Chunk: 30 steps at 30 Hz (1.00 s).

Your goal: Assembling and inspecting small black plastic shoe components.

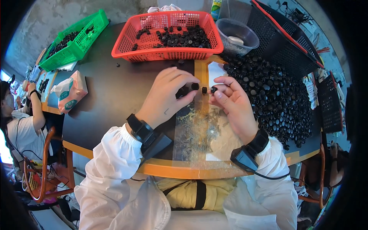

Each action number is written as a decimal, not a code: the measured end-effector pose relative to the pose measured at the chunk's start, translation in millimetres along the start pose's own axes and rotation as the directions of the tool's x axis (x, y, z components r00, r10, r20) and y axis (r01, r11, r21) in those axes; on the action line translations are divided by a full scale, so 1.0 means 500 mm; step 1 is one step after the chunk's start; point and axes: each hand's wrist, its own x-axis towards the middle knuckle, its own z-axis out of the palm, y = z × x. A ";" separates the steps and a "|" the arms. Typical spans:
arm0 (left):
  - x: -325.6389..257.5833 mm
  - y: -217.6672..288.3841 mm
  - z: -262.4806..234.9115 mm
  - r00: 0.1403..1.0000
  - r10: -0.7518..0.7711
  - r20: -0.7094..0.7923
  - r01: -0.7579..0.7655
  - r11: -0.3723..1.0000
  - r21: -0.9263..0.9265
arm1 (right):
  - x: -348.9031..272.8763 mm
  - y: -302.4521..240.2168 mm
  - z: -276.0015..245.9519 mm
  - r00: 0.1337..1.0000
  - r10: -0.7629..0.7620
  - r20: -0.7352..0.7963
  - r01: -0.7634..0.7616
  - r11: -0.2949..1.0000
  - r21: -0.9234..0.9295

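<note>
My left hand (163,97) is closed around a small black round cap (195,86), pinched at its fingertips. More black shows under the curled fingers, partly hidden by them. Across from it, my right hand (239,109) pinches another small black cap (214,89) between thumb and fingers. A third black cap (204,90) lies in the gap between the hands; whether anything holds it I cannot tell. Beneath the hands, a clear sheet (184,142) on the table bears many small thin pieces, too fine to name.
A large heap of black caps (274,96) fills the table's right side. Behind stand a red basket (134,55) with black parts, a clear tub (237,44) and a black crate (283,42). To the left are a tissue pack (73,92), a green basket (86,44) and a seated person (25,130).
</note>
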 end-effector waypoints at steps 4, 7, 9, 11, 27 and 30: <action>-0.011 0.032 -0.006 0.993 -0.112 -0.030 0.097 0.946 -0.309 | -0.007 -0.009 0.001 1.000 -0.017 0.027 0.021 0.982 -0.187; -0.007 0.043 -0.015 0.992 -0.129 -0.005 0.116 0.909 -0.401 | -0.011 -0.009 0.008 0.997 -0.071 0.038 0.078 0.972 -0.220; -0.010 0.047 -0.023 0.986 -0.163 0.017 0.154 0.887 -0.435 | -0.013 -0.016 0.016 0.998 -0.064 0.028 0.069 0.969 -0.237; -0.009 0.042 -0.019 0.992 -0.128 -0.013 0.111 0.901 -0.418 | -0.015 -0.019 0.019 0.998 -0.058 0.014 0.060 0.965 -0.256; -0.010 0.039 -0.015 0.998 -0.025 -0.060 0.001 0.933 -0.361 | -0.025 -0.019 0.034 0.978 -0.202 0.050 0.200 0.844 -0.498; -0.010 0.042 -0.016 0.998 -0.032 -0.060 0.008 0.933 -0.361 | -0.025 -0.015 0.034 0.978 -0.207 0.034 0.200 0.866 -0.459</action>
